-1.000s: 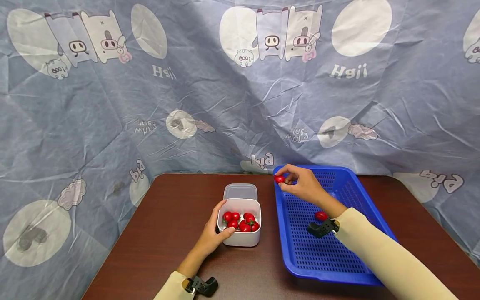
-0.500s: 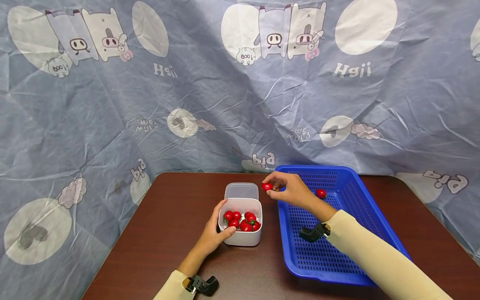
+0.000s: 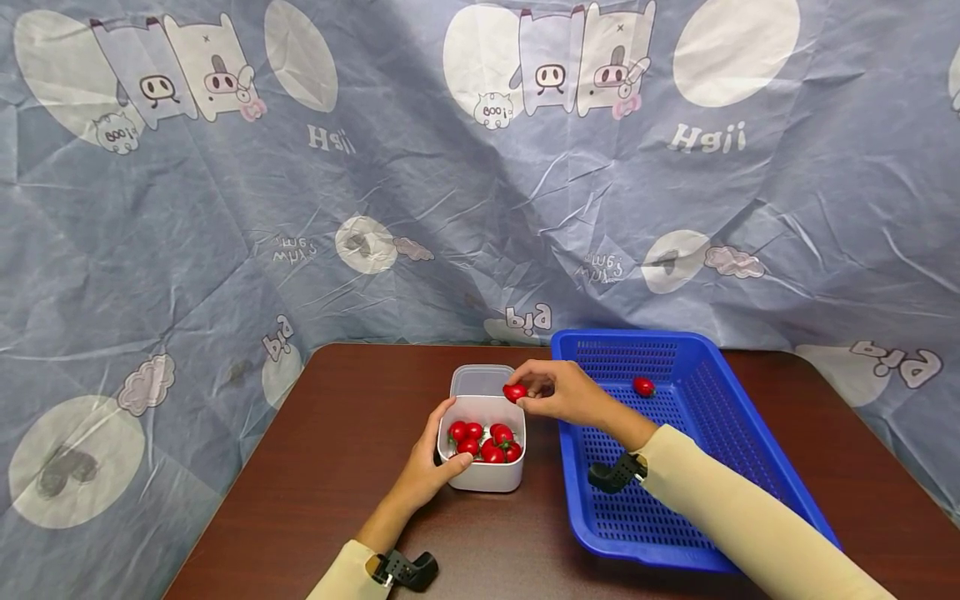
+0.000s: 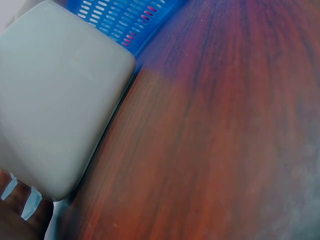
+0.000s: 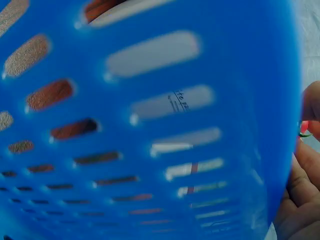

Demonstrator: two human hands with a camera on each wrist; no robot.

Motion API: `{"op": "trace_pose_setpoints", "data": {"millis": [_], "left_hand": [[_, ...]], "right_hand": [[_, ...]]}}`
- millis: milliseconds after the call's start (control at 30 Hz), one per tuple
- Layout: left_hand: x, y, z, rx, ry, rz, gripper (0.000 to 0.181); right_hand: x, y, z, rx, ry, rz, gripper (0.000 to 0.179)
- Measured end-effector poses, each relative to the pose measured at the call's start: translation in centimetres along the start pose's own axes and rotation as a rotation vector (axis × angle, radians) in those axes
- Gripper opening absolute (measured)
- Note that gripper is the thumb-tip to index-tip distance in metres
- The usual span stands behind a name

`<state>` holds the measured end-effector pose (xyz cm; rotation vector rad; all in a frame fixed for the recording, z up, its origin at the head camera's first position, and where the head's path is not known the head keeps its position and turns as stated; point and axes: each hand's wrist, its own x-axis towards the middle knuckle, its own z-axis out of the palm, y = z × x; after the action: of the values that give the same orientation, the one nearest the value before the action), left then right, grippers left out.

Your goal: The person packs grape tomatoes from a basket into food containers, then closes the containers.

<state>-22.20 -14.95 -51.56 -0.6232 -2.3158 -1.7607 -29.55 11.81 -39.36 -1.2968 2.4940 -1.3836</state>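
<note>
In the head view my left hand (image 3: pixel 424 468) grips the left side of a white square container (image 3: pixel 487 478), thumb over its front edge. Several cherry tomatoes (image 3: pixel 493 455) with green stems lie inside it. My right hand (image 3: pixel 564 395) pinches one cherry tomato (image 3: pixel 514 392) over the container's back right corner. The left wrist view has the container's wall (image 4: pixel 60 100) close up, with fingertips (image 4: pixel 25 205) against it at lower left. In the right wrist view the basket wall fills most of the picture; part of my right hand (image 5: pixel 302 185) shows at the right edge.
A blue slotted plastic basket (image 3: pixel 576 517) stands right of the container, under my right forearm. One cherry tomato (image 3: pixel 643 387) lies near its back. A translucent lid (image 3: pixel 480 380) is just behind the container. The brown table (image 3: pixel 300 500) ends at a patterned cloth (image 3: pixel 420 200).
My right hand has carried the pinched cherry tomato left and slightly down, from the basket's back left rim to the container. My left hand has stayed on the container.
</note>
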Motion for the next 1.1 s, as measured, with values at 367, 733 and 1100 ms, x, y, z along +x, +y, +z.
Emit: {"op": "trace_pose_setpoints", "data": {"millis": [367,733,1100], "left_hand": [[0.1,0.2,0.0,0.008,-0.003,0.007,0.080],[-0.1,2.5,-0.1,-0.013,-0.012,-0.007,0.080],[-0.2,4.6,-0.4,-0.004,-0.036,-0.019,0.080]], "right_hand": [[0.2,0.4,1.0,0.070,-0.058,-0.021,0.027],[0.1,-4.0,0.9,0.050,-0.115,0.024,0.025],[0.0,-0.3,1.9,0.011,-0.099,0.010,0.028]]}}
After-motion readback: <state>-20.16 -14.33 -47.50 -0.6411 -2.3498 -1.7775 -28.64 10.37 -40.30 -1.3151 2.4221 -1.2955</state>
